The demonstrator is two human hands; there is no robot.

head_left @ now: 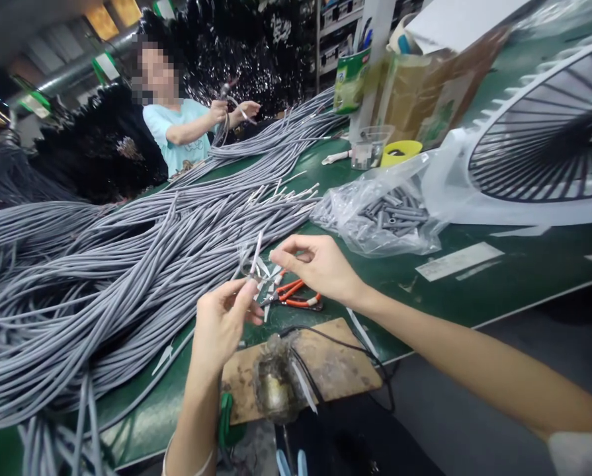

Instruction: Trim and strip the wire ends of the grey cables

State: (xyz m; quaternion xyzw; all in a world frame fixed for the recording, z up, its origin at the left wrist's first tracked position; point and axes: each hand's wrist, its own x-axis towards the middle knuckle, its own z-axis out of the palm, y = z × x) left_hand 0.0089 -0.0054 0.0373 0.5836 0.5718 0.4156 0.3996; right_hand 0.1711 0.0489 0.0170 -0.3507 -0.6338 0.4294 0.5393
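My L hand (221,320) has its fingers pinched on a wire end (256,253), mid frame. R hand (323,268) tips are close; can't tell if they hold anything. If my L pinch goes loose, it could drop nr the orange cutters (296,304).

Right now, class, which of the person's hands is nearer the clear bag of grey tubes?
Right. The right hand is close to the bag, by its near left side; the left hand is farther to the left.
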